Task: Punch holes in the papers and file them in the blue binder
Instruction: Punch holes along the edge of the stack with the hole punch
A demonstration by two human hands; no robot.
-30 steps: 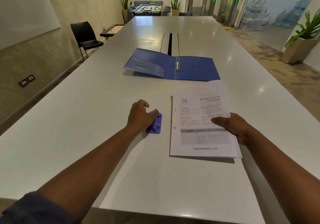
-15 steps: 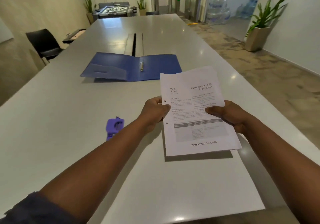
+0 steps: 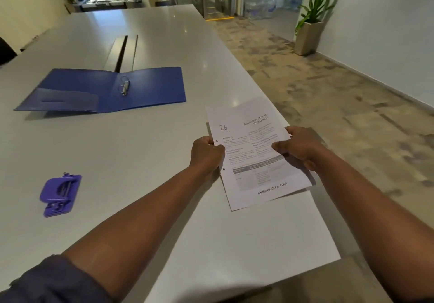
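White papers (image 3: 256,157) (two punched holes) gripped by left hand (image 3: 205,153) and right hand (image 3: 299,147); one blue binder (image 3: 105,90)

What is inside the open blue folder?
Inside the blue binder you can see silver rings at the middle and a clear pocket on its left flap. No pages are on the rings. What is under the binder is covered.

Glossy table (image 3: 141,152), matt paper sheets (image 3: 256,161), shiny plastic binder (image 3: 150,86).
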